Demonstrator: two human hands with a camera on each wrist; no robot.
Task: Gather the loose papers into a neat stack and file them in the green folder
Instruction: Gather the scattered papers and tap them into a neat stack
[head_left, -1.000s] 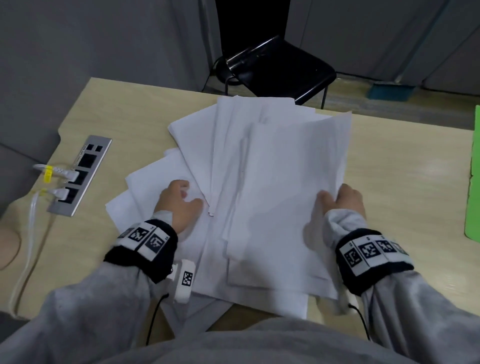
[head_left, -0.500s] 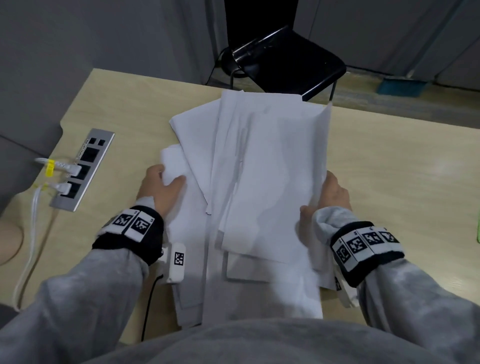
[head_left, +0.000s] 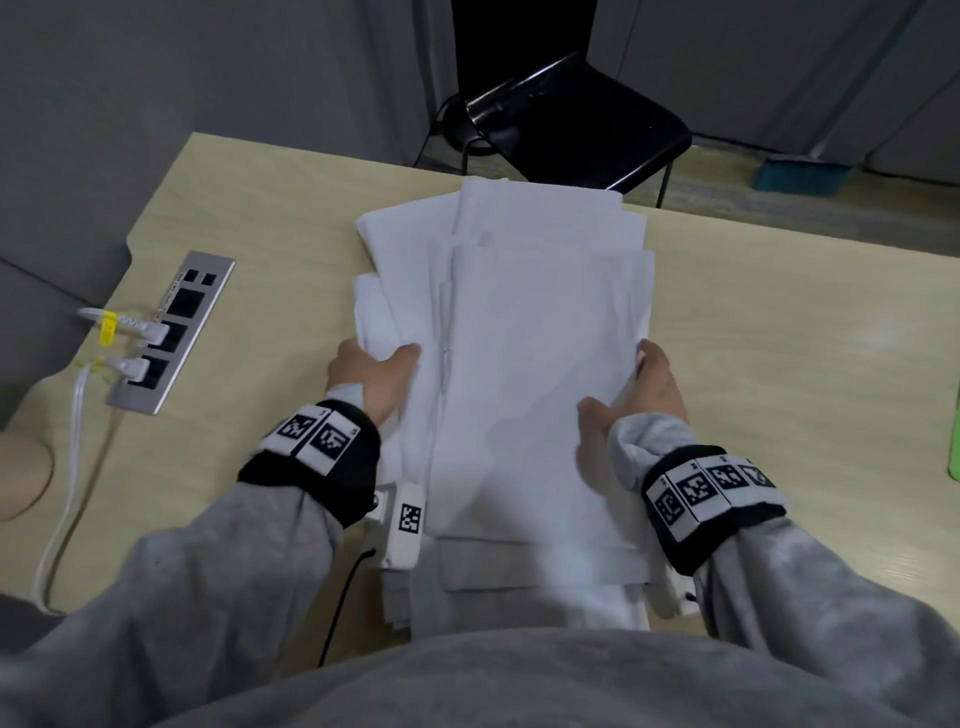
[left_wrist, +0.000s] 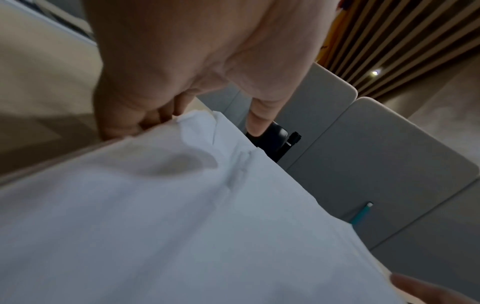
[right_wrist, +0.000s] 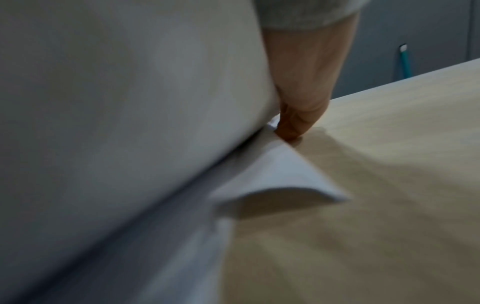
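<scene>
A pile of white papers (head_left: 540, 374) lies unevenly stacked on the middle of the wooden desk (head_left: 779, 364), its sheets fanned at the far end. My left hand (head_left: 384, 358) grips the pile's left edge, thumb on top. In the left wrist view its fingers (left_wrist: 135, 123) curl under the paper edge (left_wrist: 182, 205). My right hand (head_left: 623, 384) holds the right edge, thumb over the top sheet. Its fingertips (right_wrist: 291, 127) touch the desk against the upturned sheets (right_wrist: 130, 102). A sliver of the green folder (head_left: 955, 441) shows at the far right.
A metal socket strip (head_left: 166, 332) with two white plugs and cables is set into the desk on the left. A black chair (head_left: 576, 119) stands beyond the far edge. The pile's near end overhangs the desk edge by my body.
Both hands have moved inward and pushed the spread sheets together. The pile is narrower now, and its side edges are closer to lining up.
</scene>
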